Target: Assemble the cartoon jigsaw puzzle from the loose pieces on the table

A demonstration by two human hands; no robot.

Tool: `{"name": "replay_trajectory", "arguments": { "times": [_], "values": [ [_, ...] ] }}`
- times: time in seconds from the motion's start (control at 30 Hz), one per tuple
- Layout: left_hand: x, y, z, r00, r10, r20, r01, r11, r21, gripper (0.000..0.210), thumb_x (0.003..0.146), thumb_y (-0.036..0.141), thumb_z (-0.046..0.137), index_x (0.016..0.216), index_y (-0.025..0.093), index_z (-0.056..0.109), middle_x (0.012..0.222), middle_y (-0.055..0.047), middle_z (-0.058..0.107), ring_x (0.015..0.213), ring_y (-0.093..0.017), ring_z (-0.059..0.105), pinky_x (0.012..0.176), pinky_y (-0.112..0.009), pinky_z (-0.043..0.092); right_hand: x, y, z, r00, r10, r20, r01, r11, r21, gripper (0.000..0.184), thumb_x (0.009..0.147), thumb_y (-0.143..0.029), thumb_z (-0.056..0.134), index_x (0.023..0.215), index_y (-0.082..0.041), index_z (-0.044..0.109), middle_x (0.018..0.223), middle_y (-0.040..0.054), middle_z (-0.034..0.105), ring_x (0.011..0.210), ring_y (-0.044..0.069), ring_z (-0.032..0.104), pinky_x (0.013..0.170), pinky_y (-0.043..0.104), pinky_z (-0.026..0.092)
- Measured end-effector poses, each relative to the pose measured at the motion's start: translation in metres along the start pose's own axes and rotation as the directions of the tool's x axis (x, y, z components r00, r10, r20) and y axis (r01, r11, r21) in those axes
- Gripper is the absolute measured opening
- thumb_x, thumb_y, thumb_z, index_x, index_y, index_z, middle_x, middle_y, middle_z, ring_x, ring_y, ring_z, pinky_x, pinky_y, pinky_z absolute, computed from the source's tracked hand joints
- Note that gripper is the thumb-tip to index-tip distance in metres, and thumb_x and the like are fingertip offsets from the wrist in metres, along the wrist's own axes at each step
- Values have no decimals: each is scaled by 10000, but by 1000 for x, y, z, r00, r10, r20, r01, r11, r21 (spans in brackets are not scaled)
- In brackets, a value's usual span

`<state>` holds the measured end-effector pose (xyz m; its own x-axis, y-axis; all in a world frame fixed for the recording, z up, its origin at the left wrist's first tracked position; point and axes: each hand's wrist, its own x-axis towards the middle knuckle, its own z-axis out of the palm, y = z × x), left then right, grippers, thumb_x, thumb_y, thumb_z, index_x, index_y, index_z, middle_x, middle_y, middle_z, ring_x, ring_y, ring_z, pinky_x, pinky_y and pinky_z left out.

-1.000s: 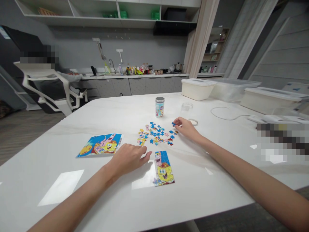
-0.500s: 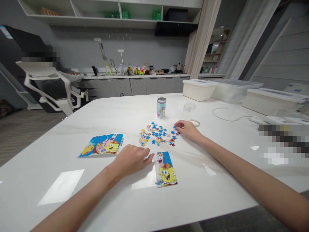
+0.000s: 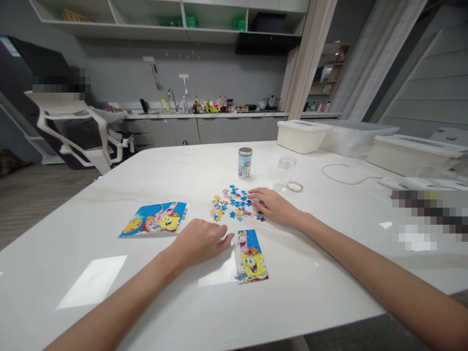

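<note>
My right hand [image 3: 272,204] lies over the right side of a loose pile of small jigsaw pieces [image 3: 243,203], its fingers stretched out and a little spread. Some pieces are hidden beneath it, and nothing shows in its grasp. My left hand [image 3: 201,240] rests on the table with its thumb apart from the loosely bent fingers, holding nothing visible. Just right of its thumb is a joined strip of puzzle [image 3: 253,263] with a yellow cartoon character. To its left lies a printed picture sheet [image 3: 153,219] with the same cartoon figures.
Behind the pieces stands a printed can with a metal lid [image 3: 244,163]. A clear jar [image 3: 286,171] and a ring-shaped lid [image 3: 294,186] are right of it. Storage boxes [image 3: 303,137] and a white cable [image 3: 340,181] occupy the table's right side. A person sits beyond, at left.
My right hand has moved left from the pile's right edge, its fingers spreading over the pieces. Blue pieces there are now out of sight. My left hand and the puzzle strip stay put.
</note>
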<state>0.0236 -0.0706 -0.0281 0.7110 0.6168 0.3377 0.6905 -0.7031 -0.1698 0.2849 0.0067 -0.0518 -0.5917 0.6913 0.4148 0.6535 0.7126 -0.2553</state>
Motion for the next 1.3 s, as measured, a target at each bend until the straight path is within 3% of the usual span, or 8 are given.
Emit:
{"name": "replay_trajectory", "arguments": {
  "times": [0.1, 0.23, 0.37, 0.63, 0.8, 0.93, 1.1, 1.3],
  "values": [
    [-1, 0, 0, 999, 18, -40, -17, 1000, 18, 500, 968, 372, 315, 581, 177, 564, 431, -12, 515, 373, -113, 428, 434, -278, 187, 2, -10, 3, 997, -14, 82, 14, 1000, -6, 289, 967, -266, 403, 1158, -199, 609, 1311, 102, 579, 1308, 269, 435, 1038, 471, 371],
    [0, 0, 0, 998, 30, -64, -26, 998, 63, 475, 956, 354, 351, 580, 175, 579, 422, -13, 521, 378, -119, 445, 439, -281, 170, 2, -14, 0, 993, 21, 113, -16, 999, -43, 269, 974, -263, 387, 1089, -181, 615, 1250, 104, 626, 1298, 265, 454, 1038, 453, 378],
    [1, -1, -1, 1000, 5, -21, -4, 998, 63, 432, 940, 343, 395, 598, 175, 598, 445, -20, 554, 390, -123, 451, 447, -274, 195, 2, -14, -1, 996, -22, 87, 28, 997, -68, 232, 961, -229, 406, 1035, -176, 620, 1331, 109, 570, 1306, 263, 445, 1042, 443, 380],
    [1, -1, -1, 1000, 1, 0, -1, 997, 78, 428, 934, 343, 408, 595, 174, 607, 431, -18, 544, 397, -127, 475, 450, -281, 167, 2, -14, 0, 995, -96, 25, 98, 992, -78, 192, 929, -197, 464, 951, -159, 651, 1073, 111, 679, 1002, 239, 617, 903, 417, 471],
    [1, -2, 0, 999, -25, 48, 22, 998, 67, 421, 936, 352, 410, 632, 172, 638, 478, -38, 584, 429, -135, 485, 473, -268, 238, 0, -18, 2, 998, -50, 27, 51, 998, -39, 150, 911, -178, 493, 942, -165, 640, 1173, 139, 640, 1073, 226, 598, 915, 398, 483],
    [1, -3, 2, 999, -16, 47, 13, 998, 59, 439, 943, 354, 390, 617, 172, 620, 461, -34, 570, 419, -138, 483, 464, -273, 217, 1, -19, 1, 993, -109, 36, 112, 991, -77, 207, 927, -169, 467, 922, -167, 674, 1103, 116, 684, 1076, 230, 602, 935, 407, 474],
    [1, -3, 3, 999, 19, 36, -20, 999, 35, 440, 951, 340, 375, 608, 171, 593, 481, -28, 588, 407, -127, 482, 452, -286, 183, 2, -18, 2, 993, -114, 39, 118, 979, -164, 242, 929, -160, 476, 1063, -159, 678, 1123, 113, 675, 1063, 249, 598, 920, 436, 461],
    [1, -3, 2, 999, -1, 32, 0, 998, 57, 424, 939, 349, 405, 603, 178, 599, 467, -26, 585, 406, -131, 491, 453, -290, 170, 1, -21, 2, 998, -41, 38, 48, 970, -238, 242, 929, -164, 492, 1095, -148, 667, 1011, 123, 639, 896, 239, 583, 786, 386, 463]
  ]
}}
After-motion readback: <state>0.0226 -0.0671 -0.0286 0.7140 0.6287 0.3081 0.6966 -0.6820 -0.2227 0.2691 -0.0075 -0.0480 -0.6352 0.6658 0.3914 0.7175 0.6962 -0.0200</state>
